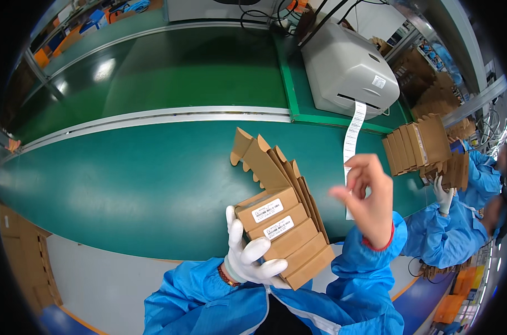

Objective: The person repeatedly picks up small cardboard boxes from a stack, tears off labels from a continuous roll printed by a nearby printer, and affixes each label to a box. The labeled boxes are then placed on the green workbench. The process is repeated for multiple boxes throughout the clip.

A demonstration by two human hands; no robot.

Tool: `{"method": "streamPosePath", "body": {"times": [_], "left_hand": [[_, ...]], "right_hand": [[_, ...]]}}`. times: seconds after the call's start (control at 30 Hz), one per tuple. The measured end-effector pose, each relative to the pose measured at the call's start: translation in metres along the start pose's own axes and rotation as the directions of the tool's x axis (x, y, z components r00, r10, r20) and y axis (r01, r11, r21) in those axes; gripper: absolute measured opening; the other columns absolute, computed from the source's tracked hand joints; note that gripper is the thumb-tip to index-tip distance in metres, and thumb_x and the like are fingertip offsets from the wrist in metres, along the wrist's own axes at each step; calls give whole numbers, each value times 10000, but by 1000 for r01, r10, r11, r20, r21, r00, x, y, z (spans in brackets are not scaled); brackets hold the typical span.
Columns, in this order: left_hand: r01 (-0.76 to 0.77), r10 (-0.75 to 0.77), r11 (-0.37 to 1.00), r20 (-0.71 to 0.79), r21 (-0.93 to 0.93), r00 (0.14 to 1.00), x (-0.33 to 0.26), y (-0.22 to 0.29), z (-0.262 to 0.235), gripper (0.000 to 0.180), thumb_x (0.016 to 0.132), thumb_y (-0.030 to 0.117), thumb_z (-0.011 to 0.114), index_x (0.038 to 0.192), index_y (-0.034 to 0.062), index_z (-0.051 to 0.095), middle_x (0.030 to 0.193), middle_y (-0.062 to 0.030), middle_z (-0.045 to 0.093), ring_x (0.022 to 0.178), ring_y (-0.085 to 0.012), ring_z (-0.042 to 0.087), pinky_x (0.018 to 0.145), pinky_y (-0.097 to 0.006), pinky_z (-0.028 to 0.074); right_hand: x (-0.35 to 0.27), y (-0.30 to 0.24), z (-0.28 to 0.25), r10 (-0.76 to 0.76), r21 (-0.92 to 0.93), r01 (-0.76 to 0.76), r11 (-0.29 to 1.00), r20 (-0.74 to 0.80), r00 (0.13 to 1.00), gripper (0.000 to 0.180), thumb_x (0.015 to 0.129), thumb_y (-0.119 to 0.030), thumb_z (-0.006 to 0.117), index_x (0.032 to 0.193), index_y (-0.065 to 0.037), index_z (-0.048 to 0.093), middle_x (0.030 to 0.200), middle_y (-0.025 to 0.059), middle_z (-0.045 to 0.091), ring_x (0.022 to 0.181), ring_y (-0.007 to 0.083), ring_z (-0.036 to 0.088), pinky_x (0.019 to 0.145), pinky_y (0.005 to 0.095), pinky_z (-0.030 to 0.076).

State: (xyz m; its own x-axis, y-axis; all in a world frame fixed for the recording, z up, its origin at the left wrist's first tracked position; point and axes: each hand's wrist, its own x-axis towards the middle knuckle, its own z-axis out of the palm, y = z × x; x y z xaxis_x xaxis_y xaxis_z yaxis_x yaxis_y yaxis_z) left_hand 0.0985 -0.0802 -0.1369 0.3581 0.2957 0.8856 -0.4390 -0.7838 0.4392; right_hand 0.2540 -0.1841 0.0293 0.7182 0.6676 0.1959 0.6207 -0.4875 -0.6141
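Against my body I hold a row of brown cardboard boxes [298, 237], its lid flaps standing up at the far end. Two of the boxes carry white printed labels [278, 227]. My left hand [253, 254], in a white glove, is closed around the near left side of the row, fingers over the front faces. Ungloved, my right hand [373, 198] is raised right of the boxes, fingers bent and thumb apart from the index finger. It overlaps a white label strip [352, 137] that hangs from a grey label printer [348, 70]; I cannot tell whether they touch.
A green worktable [125, 184] spreads ahead, with a metal rail [169, 114] along its back. More cardboard boxes [412, 145] stand at the right. Beyond them a co-worker in a blue coat [451, 231] handles boxes with a gloved hand [443, 195]. Cables [264, 15] lie at the back.
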Motion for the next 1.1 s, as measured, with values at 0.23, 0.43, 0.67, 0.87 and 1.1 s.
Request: {"method": "streamPosePath", "body": {"times": [0.23, 0.43, 0.67, 0.87, 1.1], "left_hand": [[10, -13, 999, 96, 33, 995, -5, 2, -8, 682, 708, 697, 566, 1275, 350, 410, 1406, -56, 267, 1337, -495, 92, 1024, -728, 85], [17, -19, 999, 66, 32, 998, 0, 3, -10, 696, 704, 718, 550, 1283, 361, 402, 1409, -48, 267, 1333, -492, 111, 1046, -700, 105], [11, -12, 1000, -29, -19, 1000, -24, -4, 3, 648, 753, 713, 489, 1290, 358, 415, 1425, -51, 252, 1335, -486, 110, 1065, -674, 103], [24, -23, 999, -17, 30, 1000, -5, 5, 3, 634, 771, 692, 486, 1306, 363, 398, 1429, -65, 241, 1331, -496, 98, 1066, -673, 107], [7, -6, 1000, -34, 13, 999, -17, -2, 1, 635, 782, 707, 452, 1300, 346, 393, 1432, -62, 239, 1325, -502, 118, 1059, -678, 117]], "right_hand": [[33, 184, 5, 128, -76, -143, 987, -182, 975, 352, 799, -129, 673, 1107, -61, 515, 1064, 110, 535, 957, 203, 514, 712, 290, 486], [9, 202, 2, 190, 692, -303, 656, 237, 953, 668, 739, 101, 631, 1324, -73, 359, 1105, 120, 572, 888, 128, 557, 815, 262, 480], [-47, 174, -9, 280, 624, -346, 701, 205, 938, 398, 717, 158, 627, 1068, -9, 539, 963, 87, 617, 896, 130, 601, 739, 240, 497], [-73, 158, 1, 266, 354, -198, 914, -154, 952, 268, 707, 102, 667, 949, 10, 597, 870, 80, 644, 677, 107, 539, 615, 219, 431], [-77, 115, -2, 14, -63, -40, 997, -373, 928, 132, 737, 80, 657, 849, 31, 608, 752, 71, 634, 673, 116, 561, 634, 239, 451]]}}
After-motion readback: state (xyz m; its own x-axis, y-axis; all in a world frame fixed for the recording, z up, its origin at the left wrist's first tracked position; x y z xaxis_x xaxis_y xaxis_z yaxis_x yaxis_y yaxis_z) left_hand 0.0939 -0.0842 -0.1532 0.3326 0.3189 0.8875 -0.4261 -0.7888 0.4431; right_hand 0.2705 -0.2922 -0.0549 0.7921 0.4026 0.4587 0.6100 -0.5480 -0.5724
